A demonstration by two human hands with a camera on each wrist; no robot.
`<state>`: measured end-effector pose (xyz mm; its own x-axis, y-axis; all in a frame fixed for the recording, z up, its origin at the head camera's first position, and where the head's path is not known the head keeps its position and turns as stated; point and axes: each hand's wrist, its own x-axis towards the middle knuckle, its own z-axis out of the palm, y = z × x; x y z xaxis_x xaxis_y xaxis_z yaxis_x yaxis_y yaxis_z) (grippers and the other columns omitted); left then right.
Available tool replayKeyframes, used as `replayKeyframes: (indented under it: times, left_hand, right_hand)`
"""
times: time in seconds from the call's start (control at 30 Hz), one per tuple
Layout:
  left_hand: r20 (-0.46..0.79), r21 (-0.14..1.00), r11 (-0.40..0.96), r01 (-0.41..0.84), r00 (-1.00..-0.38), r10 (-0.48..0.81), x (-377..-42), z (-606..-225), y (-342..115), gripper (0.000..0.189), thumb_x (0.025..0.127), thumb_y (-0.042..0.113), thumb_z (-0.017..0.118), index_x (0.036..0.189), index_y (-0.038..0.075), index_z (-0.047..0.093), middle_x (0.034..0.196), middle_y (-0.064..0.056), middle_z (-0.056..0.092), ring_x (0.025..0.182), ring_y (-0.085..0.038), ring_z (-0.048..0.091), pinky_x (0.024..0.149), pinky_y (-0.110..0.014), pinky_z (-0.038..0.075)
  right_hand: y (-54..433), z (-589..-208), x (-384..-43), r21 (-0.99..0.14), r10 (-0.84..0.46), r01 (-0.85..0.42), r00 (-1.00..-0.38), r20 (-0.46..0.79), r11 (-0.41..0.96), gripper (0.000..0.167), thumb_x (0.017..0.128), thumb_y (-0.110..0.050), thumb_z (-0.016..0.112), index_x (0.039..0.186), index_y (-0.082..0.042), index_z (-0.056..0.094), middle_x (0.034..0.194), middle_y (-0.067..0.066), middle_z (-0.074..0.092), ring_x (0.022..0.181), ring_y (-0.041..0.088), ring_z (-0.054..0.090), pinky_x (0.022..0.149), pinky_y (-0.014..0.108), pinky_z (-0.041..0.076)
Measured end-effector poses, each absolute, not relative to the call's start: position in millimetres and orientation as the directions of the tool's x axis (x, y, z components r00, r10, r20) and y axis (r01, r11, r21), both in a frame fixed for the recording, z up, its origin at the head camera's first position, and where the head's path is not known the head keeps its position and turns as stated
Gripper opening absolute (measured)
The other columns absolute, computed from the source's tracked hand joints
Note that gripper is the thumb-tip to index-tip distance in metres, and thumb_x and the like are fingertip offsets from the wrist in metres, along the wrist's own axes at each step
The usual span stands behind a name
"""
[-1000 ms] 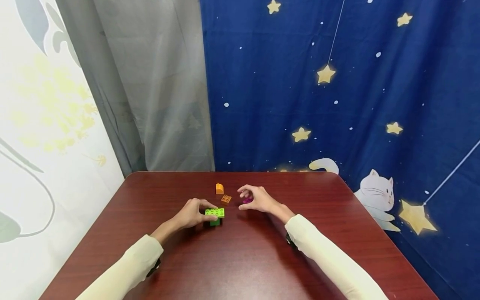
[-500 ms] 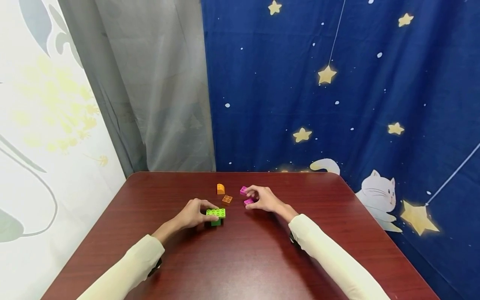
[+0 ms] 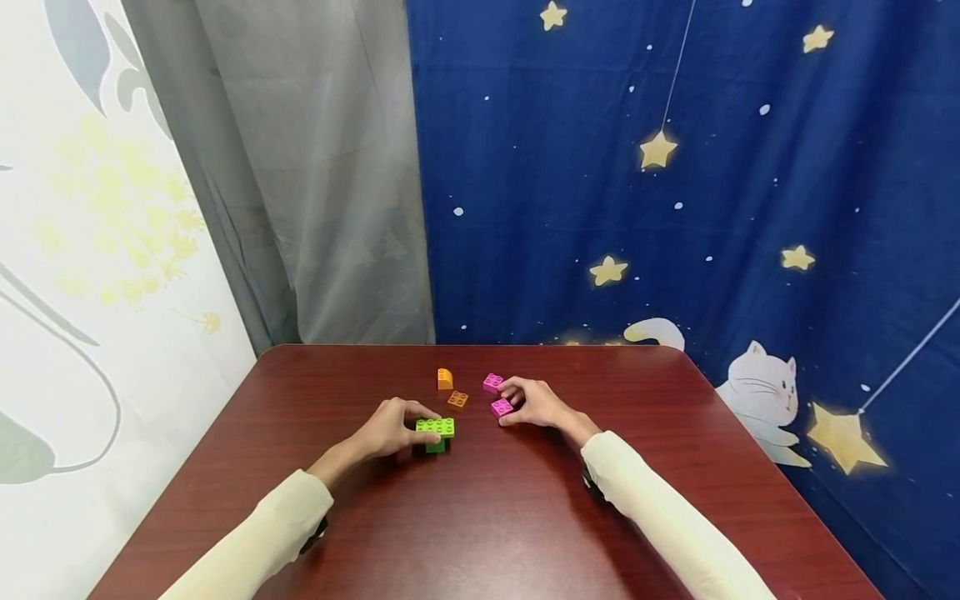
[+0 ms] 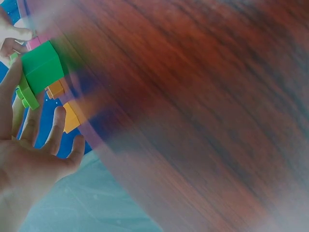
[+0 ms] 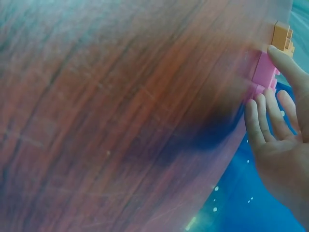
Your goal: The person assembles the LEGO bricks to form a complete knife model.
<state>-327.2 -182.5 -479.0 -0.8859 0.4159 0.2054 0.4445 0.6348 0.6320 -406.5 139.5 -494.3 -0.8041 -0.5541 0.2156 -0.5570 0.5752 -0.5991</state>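
Observation:
In the head view, my left hand [image 3: 386, 429] pinches a lime-green brick [image 3: 435, 427] between thumb and fingers. This longer brick sits on top of a darker green brick [image 4: 43, 67], whose sides show well in the left wrist view. My right hand [image 3: 538, 404] is low over the table, thumb and fingers spread on either side of a pink brick [image 3: 502, 407]. Whether they touch that brick cannot be told. A second pink brick [image 3: 492, 382] lies just beyond it, near my right fingertips.
Between the hands and farther back lie a brown-orange brick [image 3: 457, 400] and a yellow-orange brick with a curved side [image 3: 445, 379]. The dark red wooden table [image 3: 480, 517] ends at a far edge in front of grey and blue curtains [image 3: 540, 208].
My right hand has drawn back a little to the right, uncovering both pink bricks, which stay in place. My left hand keeps hold of the lime-green brick. The head view has shifted slightly.

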Motion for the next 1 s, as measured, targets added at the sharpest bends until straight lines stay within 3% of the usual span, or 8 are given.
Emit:
replayKeyframes:
  times: [0.27,0.53,1.0]
  left_hand:
    - [0.205,0.631,0.633,0.448,-0.884,0.421,-328,-480,-183,0.032,0.083,0.034,0.090,0.110,0.020,0.082,0.105,0.004,0.077,0.089,-0.011,0.062,0.077,-0.030,0.053]
    - [0.201,0.640,0.631,0.439,-0.888,0.414,-327,-480,-182,0.032,0.083,0.034,0.090,0.110,0.020,0.082,0.106,0.003,0.077,0.090,-0.010,0.063,0.079,-0.031,0.053]
    - [0.176,0.650,0.638,0.413,-0.898,0.403,-327,-481,-182,0.032,0.083,0.037,0.089,0.111,0.022,0.082,0.106,0.002,0.076,0.091,-0.012,0.062,0.080,-0.032,0.053]
  right_hand:
    - [141,-495,-405,-0.603,-0.581,-0.564,-0.790,0.196,0.563,0.059,0.076,-0.009,0.093,0.127,0.001,0.066,0.112,0.013,0.075,0.092,0.021,0.072,0.084,0.033,0.058]
    - [138,-498,-402,-0.618,-0.583,-0.564,-0.787,0.201,0.548,0.051,0.078,-0.007,0.091,0.124,0.001,0.068,0.103,0.013,0.074,0.087,0.021,0.072,0.083,0.034,0.059]
    - [130,-495,-399,-0.586,-0.585,-0.579,-0.783,0.208,0.566,0.038,0.081,-0.021,0.091,0.115,-0.012,0.077,0.096,0.002,0.073,0.083,0.012,0.069,0.079,0.025,0.056]
